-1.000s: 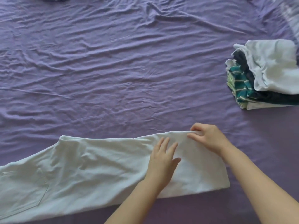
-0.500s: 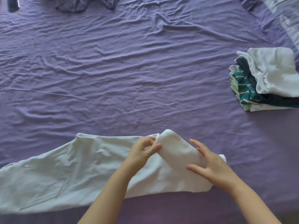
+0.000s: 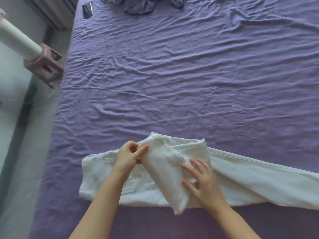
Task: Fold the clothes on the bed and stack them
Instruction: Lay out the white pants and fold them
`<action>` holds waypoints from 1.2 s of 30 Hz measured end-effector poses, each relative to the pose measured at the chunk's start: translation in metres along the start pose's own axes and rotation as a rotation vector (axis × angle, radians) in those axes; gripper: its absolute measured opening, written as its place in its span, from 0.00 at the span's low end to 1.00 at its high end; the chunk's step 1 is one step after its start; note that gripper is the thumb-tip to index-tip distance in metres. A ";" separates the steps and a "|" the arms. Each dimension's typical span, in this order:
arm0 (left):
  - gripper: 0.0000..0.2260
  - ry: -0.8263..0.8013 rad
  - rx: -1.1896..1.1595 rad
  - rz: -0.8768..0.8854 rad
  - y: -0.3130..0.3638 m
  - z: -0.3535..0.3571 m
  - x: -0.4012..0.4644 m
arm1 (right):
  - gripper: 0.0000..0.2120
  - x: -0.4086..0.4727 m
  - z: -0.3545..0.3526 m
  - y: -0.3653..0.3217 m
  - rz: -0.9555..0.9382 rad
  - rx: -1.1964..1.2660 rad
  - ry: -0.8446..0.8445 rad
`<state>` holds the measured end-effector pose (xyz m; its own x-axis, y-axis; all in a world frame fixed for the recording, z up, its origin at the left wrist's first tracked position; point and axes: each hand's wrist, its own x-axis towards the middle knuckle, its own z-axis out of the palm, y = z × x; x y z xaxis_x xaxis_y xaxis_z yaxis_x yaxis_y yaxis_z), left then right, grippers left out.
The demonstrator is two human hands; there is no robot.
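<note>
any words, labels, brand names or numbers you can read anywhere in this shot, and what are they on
None can be read.
white trousers: no tag or print shows.
dark flat object at the far corner of the purple bedsheet: too small and blurred to tell any text.
pink stool beside the bed: no lettering shows.

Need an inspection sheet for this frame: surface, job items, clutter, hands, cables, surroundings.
Surface: wrinkled purple bed sheet covering the bed.
Job's things: white cotton trousers lying flat, one end folded over the middle.
Clutter: crumpled grey garments at the far edge; small dark flat object near the far left corner.
Hands: left hand pinches the folded end; right hand rests flat on the fold.
Cables: nothing seen.
Surroundings: pink plastic stool on the floor, left of the bed.
</note>
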<state>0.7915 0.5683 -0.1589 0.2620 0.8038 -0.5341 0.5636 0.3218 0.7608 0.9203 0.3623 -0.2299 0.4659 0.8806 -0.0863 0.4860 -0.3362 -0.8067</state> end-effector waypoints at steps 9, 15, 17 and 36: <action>0.29 0.103 0.659 0.290 -0.051 -0.033 0.063 | 0.32 0.010 0.066 0.006 -0.188 -0.402 -0.301; 0.16 -0.222 0.686 0.753 -0.055 0.071 0.033 | 0.16 0.023 -0.014 0.066 -0.070 -0.395 -0.133; 0.12 -0.325 0.672 0.824 -0.050 0.107 0.025 | 0.15 0.024 -0.042 0.090 0.059 -0.403 -0.118; 0.10 -0.161 1.179 0.591 -0.004 0.230 0.092 | 0.10 0.131 -0.163 0.168 0.187 -0.496 -0.290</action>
<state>0.9939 0.5259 -0.2958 0.7446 0.5772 -0.3354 0.6492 -0.7431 0.1624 1.1834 0.3669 -0.2814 0.3904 0.8229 -0.4127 0.7345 -0.5487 -0.3992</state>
